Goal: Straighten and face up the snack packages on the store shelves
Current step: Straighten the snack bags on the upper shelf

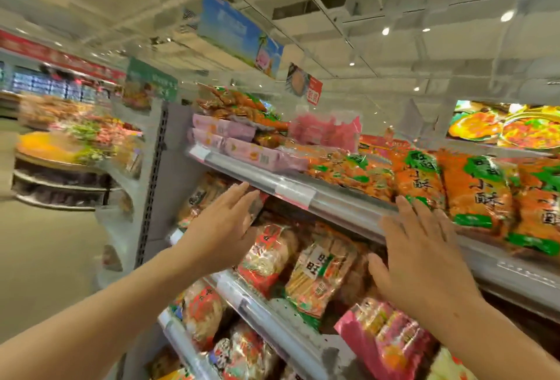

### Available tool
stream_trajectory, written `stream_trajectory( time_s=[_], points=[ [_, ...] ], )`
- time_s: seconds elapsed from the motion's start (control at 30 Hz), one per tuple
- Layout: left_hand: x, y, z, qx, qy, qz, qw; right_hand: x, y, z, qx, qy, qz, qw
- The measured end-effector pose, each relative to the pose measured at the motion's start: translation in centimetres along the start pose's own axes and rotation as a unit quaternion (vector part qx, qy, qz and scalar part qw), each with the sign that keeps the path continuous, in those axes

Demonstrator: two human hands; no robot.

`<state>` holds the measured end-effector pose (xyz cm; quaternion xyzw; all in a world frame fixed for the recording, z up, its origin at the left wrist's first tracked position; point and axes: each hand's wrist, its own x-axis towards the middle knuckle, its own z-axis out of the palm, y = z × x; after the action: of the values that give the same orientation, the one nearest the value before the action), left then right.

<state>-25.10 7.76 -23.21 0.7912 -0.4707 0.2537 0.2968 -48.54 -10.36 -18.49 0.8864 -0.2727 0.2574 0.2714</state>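
Both hands' fingers spread, released; left hand fingertips hidden behind shelf rail; right hand hovers.

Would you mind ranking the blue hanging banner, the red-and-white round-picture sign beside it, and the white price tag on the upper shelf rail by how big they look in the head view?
1. blue hanging banner
2. red-and-white sign
3. white price tag

The last two look close, and the tag sits nearer the camera, so their true order is unsure.

— Packaging finish? 
— Glossy plastic film is noted on the orange snack bags and rice cracker packs. 
— Shelving? 
— Smooth grey metal is recorded; shelf edge strips appear clear, shiny plastic.
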Motion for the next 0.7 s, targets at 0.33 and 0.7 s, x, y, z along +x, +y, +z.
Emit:
stream_trajectory(
  time_s=[0.33, 0.7],
  points=[
    [11.6, -7.0, 3.5, 0.035, -0.039, -0.021, 0.998, 16.0, -11.5, -1.7, 0.171, 0.078, -0.130, 0.974],
    [16.9, -16.7, 0.7, 0.038, 0.030, 0.048, 0.998, 23.3, -19.3, 3.1, 0.127, 0.063, -0.020, 0.990]
  ],
)
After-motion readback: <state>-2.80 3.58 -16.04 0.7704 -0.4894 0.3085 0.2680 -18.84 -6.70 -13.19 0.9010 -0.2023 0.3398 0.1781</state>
